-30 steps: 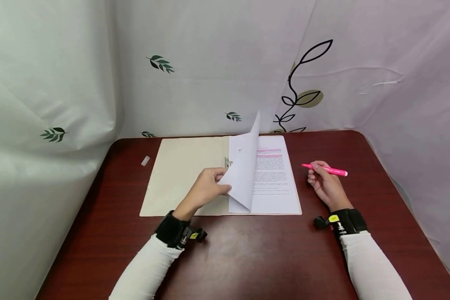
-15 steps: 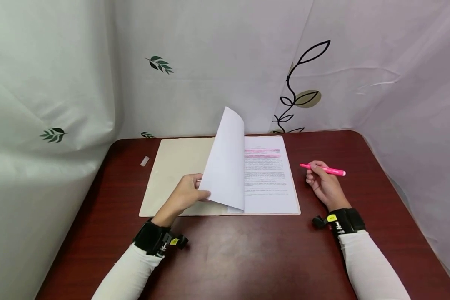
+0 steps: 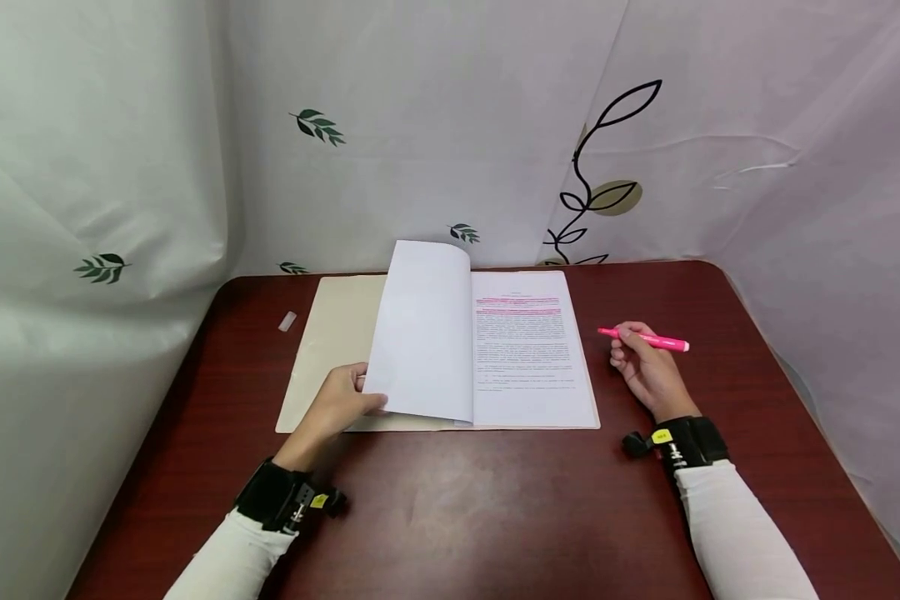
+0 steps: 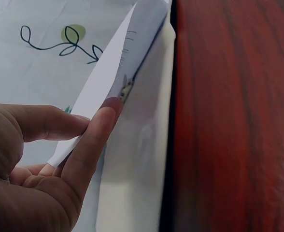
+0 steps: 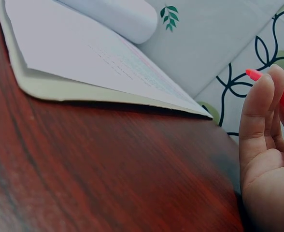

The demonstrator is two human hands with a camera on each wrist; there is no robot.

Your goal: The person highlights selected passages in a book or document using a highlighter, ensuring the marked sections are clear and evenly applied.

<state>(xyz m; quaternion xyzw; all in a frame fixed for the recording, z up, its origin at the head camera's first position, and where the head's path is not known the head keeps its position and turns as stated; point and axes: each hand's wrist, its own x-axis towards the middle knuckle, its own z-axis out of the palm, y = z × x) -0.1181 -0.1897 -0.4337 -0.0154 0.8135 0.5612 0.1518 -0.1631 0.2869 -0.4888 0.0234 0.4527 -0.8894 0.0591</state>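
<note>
Both hands are pinching something in the head view. Near corner in its grip, the left hand holds a blank-faced sheet raised over the left cover of an open cream folder, hiding the folder's middle. Right of the folder and apart from it, the right hand pinches a pink highlighter, its tip towards the folder. On the folder's right side lies a printed page, pink bands across its upper lines (the wording is too small to read). Just left of the folder is a small whitish piece, too indistinct to identify. All rest on a dark red table.

From the left wrist, the sheet shows nearly edge-on between the fingertips; a blurred metal fastener peeps out behind it, at the folder's inner side. The hand is cut off at left and below.

From the right wrist, fingers cover much of the highlighter and the right edge crops the rest; the folder's corner sits beyond.
</note>
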